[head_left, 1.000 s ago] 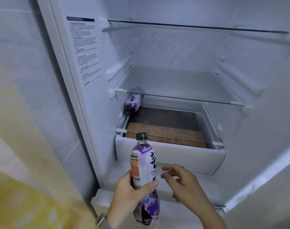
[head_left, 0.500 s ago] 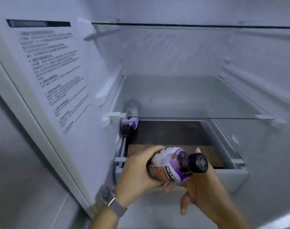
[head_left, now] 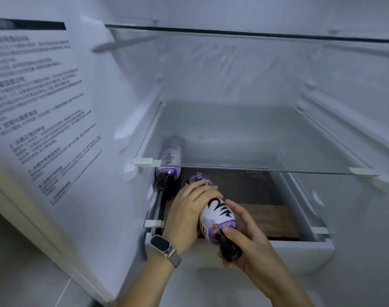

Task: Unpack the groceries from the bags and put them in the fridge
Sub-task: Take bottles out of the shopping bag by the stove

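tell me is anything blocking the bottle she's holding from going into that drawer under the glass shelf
Nothing visible blocks it. The held bottle, gripped by the left hand and right hand, points bottom-first into the open drawer. The other bottle lies along the left side, leaving the space beside it free.

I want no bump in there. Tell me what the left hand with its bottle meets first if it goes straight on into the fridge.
Likely nothing soon. The left hand points the held bottle into the open space under the glass shelf, beside the lying bottle on its left. Depth is unclear; the gap between them looks narrow.
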A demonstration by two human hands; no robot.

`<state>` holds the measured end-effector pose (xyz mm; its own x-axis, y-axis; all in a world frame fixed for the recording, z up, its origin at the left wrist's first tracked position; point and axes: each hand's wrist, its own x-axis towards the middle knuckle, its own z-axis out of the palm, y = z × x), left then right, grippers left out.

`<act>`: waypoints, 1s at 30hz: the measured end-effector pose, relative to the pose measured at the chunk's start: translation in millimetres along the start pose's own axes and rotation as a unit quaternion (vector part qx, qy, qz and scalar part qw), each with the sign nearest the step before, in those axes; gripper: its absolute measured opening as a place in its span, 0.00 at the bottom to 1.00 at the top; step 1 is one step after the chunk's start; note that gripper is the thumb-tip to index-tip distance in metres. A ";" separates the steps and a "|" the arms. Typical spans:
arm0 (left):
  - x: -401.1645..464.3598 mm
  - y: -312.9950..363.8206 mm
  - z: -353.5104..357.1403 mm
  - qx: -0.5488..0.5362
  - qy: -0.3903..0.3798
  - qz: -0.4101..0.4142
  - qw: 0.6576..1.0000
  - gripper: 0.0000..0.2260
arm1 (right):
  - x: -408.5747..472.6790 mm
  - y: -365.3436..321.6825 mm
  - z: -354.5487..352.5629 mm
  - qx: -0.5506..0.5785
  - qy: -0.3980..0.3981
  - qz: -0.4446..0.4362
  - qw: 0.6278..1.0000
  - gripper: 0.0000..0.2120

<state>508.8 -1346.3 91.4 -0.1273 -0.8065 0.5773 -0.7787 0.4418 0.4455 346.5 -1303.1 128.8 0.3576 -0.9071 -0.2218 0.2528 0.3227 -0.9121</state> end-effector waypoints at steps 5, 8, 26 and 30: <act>-9.8 -6.6 4.3 -0.031 -0.011 -0.078 0.996 0.30 | 18.0 10.3 -1.3 -0.027 0.005 -0.011 1.000 0.24; -15.4 -5.1 -0.4 -0.081 -0.003 -0.148 0.986 0.31 | 32.3 7.5 3.3 -0.112 -0.006 -0.043 0.993 0.26; -34.7 -12.1 -20.5 0.026 -0.051 -0.204 0.977 0.20 | 150.4 2.7 38.1 -0.412 0.114 -0.195 0.883 0.15; -39.2 -15.7 -19.8 0.009 -0.052 -0.208 0.977 0.22 | 161.1 0.9 40.0 -0.397 0.129 -0.188 0.889 0.17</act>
<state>538.1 -1313.8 75.3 0.1414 -0.9504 0.2769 -0.7868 0.0618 0.6141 440.2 -1438.1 106.1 0.1378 -0.9754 0.1722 -0.4391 -0.2160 -0.8721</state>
